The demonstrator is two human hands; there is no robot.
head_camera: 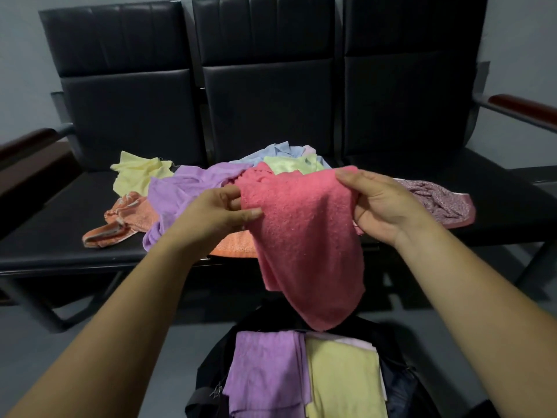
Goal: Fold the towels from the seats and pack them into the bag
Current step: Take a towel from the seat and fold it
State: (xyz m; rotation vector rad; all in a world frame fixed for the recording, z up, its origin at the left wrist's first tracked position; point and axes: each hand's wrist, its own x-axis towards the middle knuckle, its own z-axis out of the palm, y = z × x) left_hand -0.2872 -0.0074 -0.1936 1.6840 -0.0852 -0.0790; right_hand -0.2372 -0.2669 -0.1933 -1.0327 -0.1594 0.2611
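We hold the pink towel [304,236] up in the air over the near edge of the seats [75,245]. Our left hand [220,209] pinches its left edge between thumb and fingers, and our right hand [382,203] grips its right upper corner, thumb on top. The cloth sags between the two hands, and its lower point hangs just above the open black bag [401,384] on the floor near us.

Inside the bag lie two folded towels side by side: a folded purple towel [265,372] on the left and a folded yellow towel [340,378] on the right (a pale edge of another cloth peeks out beneath the yellow one).

On the seats behind the pink towel the unfolded heap is spread out. A loose purple towel [180,194] lies left of centre, with a loose yellow towel [135,176] farther left and an orange towel [126,218] nearer us. A light blue towel [271,152] and a pale green towel [289,164] lie at the far side. A patterned mauve cloth [437,200] lies to the right, partly behind our right hand.
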